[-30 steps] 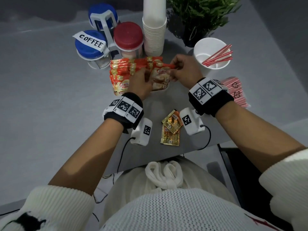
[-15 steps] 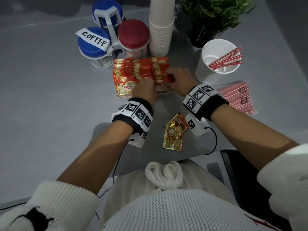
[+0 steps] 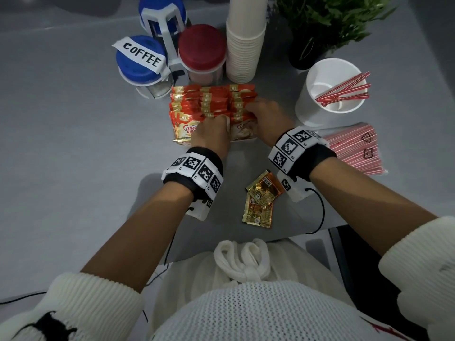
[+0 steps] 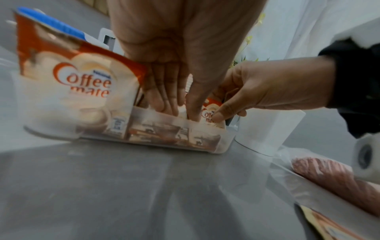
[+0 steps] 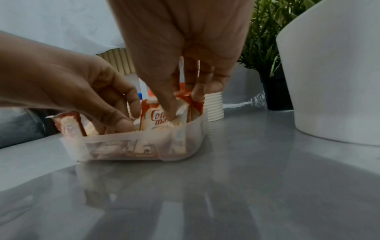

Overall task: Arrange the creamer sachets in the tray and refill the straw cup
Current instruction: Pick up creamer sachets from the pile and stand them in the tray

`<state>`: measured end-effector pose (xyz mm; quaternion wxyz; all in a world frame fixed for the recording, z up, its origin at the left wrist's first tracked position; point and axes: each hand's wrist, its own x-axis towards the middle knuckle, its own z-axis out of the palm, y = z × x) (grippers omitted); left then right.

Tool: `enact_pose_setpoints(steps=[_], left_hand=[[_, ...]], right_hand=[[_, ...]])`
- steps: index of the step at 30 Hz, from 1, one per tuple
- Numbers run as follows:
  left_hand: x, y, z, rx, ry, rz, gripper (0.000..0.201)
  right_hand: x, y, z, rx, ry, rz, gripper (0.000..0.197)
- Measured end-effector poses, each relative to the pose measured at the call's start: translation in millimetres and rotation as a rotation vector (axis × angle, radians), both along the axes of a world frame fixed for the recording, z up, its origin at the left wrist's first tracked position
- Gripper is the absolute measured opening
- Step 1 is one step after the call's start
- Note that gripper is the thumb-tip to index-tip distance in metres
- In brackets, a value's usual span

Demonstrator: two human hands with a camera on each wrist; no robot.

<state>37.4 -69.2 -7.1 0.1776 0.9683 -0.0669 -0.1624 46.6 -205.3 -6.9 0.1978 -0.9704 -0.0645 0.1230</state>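
Observation:
A clear plastic tray point(image 3: 244, 140) holds rows of orange-and-cream creamer sachets point(image 3: 209, 100). Both hands reach into its near right corner. My right hand point(image 5: 183, 105) pinches an upright creamer sachet point(image 5: 152, 116), thumb on its front and fingers behind. My left hand point(image 4: 180, 112) dips its fingers and thumb into the tray point(image 4: 164, 131) beside that sachet point(image 4: 206, 113) and pinches its left edge. A larger sachet point(image 3: 188, 127) leans at the tray's near left. The white straw cup point(image 3: 330, 94) at the right holds a few red striped straws point(image 3: 344, 91).
A clear pack of red striped straws point(image 3: 357, 148) lies right of my right wrist. Two gold sachets point(image 3: 261, 198) lie on the grey table near its front edge. Behind the tray stand lidded jars point(image 3: 202, 50), a paper cup stack point(image 3: 243, 45) and a potted plant point(image 3: 327, 23).
The sachet that both hands held above the tray's front has been lowered into the near right corner, and both hands have dropped down into the tray with it.

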Motion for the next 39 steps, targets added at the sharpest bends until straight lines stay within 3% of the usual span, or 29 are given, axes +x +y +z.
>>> enact_pose_setpoints(steps=[5,10,13,17,20,25,29,33,36,39], left_hand=[[-2.5,-3.7,1.9,-0.229,-0.039,0.043,0.052],[1.9,-12.6,-3.5,-0.163,-0.057,-0.034,0.051],[2.5,-15.7,-8.5,-0.105,-0.073,-0.051,0.048],[2.8,-16.6,-11.0,-0.052,-0.07,-0.056,0.051],[2.1,-12.2,-7.3,-0.107,-0.098,-0.048,0.05],[-5.8,-4.0,3.2,-0.276,-0.194,-0.017,0.046],[-23.8,-2.5,5.5,-0.308,-0.275,-0.089,0.024],[-47.2,-4.4,-3.0,-0.278,-0.096,-0.239,0.019],[-59.6,-2.3,-15.6,-0.114,0.157,-0.319,0.023],[-68.6,0.1,-22.6,-0.034,0.255,-0.348,0.029]], right_hand=[[-3.7,-3.7,-5.7,0.263,-0.13,-0.188,0.058],[-14.4,5.1,-7.6,0.478,-0.024,-0.243,0.07],[-16.9,8.2,-11.5,0.334,0.104,-0.134,0.073],[-12.2,-0.4,-12.4,0.074,0.146,0.016,0.075],[-14.4,-6.2,-3.8,0.111,0.13,0.011,0.074],[-29.1,-14.3,16.3,0.241,0.004,-0.158,0.059],[-42.6,-24.3,10.2,0.21,0.076,-0.253,0.045],[-65.5,-30.4,1.5,-0.026,0.283,-0.238,0.035],[-85.4,-28.0,-7.0,-0.025,0.407,-0.204,0.048],[-98.3,-22.2,-13.5,0.006,0.432,-0.202,0.064]])
